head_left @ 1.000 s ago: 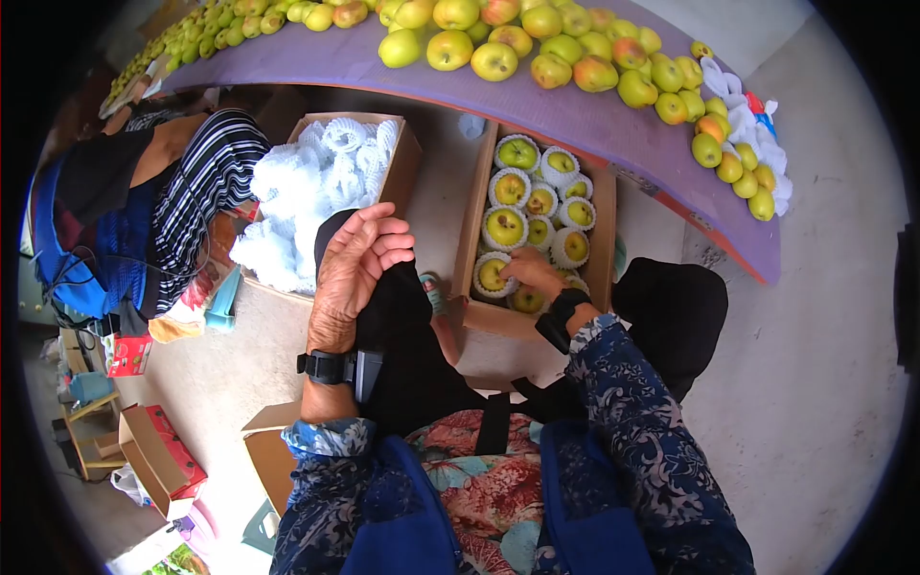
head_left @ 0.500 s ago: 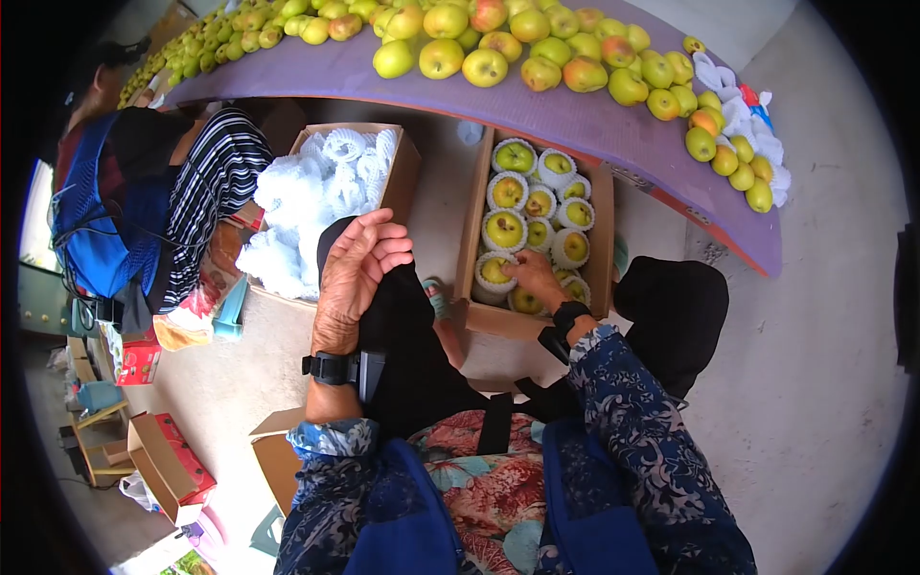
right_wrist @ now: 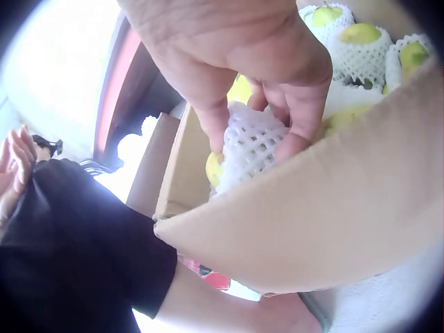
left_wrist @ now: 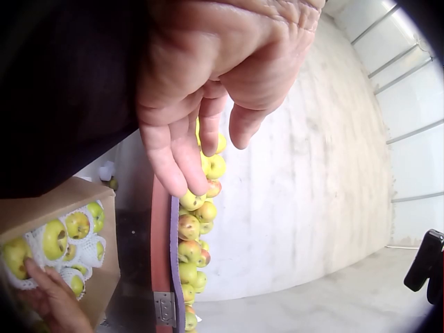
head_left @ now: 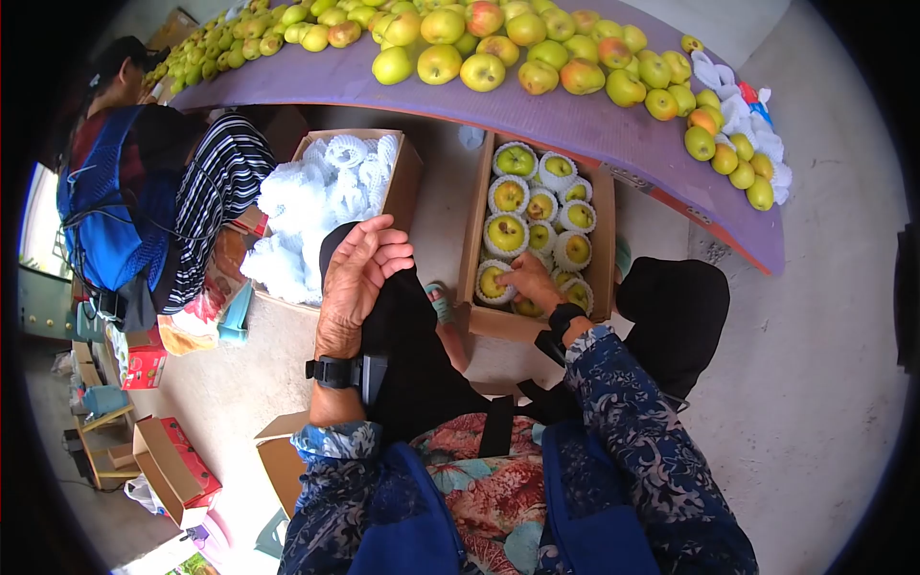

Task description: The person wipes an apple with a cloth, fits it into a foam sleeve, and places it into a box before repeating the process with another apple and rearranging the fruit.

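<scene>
My right hand (head_left: 535, 283) is down in the near end of a cardboard box (head_left: 470, 230) of apples sleeved in white foam nets. Thumb and fingers grip a netted apple (head_left: 491, 281) in the near left corner. From the right wrist view, the fingertips pinch the white foam net (right_wrist: 251, 144), with a bit of yellow-green skin showing beside the thumb. My left hand (head_left: 362, 264) hovers by my left knee, palm partly up, fingers loosely bent and holding nothing. Several other netted apples (head_left: 506, 232) fill the box in rows.
A purple-covered table (head_left: 326, 72) heaped with loose apples (head_left: 484, 69) curves across the far side. Left of the apple box stands a carton (head_left: 407, 182) of loose foam nets (head_left: 321, 196). Another person (head_left: 120, 182) sits at the left. A red carton (head_left: 187, 460) lies open on the floor.
The head view has shifted slightly, bringing more of the other person into sight. My right hand stays at the same corner apple, which has turned a little under the fingers. The left hand holds its place.
</scene>
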Demonstrator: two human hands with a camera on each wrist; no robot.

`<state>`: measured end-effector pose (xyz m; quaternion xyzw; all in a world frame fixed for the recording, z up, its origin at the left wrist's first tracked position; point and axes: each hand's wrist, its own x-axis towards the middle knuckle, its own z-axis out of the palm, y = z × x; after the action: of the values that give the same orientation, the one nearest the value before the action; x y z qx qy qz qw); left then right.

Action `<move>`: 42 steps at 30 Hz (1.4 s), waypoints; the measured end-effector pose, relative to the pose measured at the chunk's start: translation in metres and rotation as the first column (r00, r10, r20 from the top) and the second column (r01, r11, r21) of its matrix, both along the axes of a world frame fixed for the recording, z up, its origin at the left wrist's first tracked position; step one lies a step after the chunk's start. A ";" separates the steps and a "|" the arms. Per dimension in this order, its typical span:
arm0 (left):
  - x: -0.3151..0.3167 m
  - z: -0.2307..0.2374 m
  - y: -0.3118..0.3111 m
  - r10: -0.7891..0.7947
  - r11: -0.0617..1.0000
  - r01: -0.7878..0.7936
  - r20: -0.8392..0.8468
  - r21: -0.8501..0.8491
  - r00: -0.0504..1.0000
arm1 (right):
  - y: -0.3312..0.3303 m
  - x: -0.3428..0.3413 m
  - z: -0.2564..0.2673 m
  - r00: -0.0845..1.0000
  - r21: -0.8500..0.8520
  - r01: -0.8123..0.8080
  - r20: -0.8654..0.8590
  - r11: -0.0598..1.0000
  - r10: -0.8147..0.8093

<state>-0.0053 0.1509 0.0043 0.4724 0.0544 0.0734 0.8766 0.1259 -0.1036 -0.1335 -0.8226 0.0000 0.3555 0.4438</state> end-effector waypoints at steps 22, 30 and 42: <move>0.000 0.000 0.000 0.012 1.000 -0.012 0.011 -0.014 1.000 | -0.008 0.018 -0.008 0.981 -0.108 -0.053 0.182 0.993 0.072; -0.001 0.000 0.000 0.022 1.000 -0.022 0.013 -0.004 1.000 | -0.015 0.029 0.039 0.966 0.200 0.159 0.170 0.967 -0.194; -0.056 0.033 0.049 0.263 0.958 -0.254 -0.059 0.130 0.963 | -0.020 -0.005 0.000 0.975 0.293 0.200 -0.156 0.935 -0.160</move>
<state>-0.0612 0.1996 0.0375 0.5162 0.1441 0.1726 0.8264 0.1208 -0.1238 -0.1335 -0.7154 0.0490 0.3617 0.5958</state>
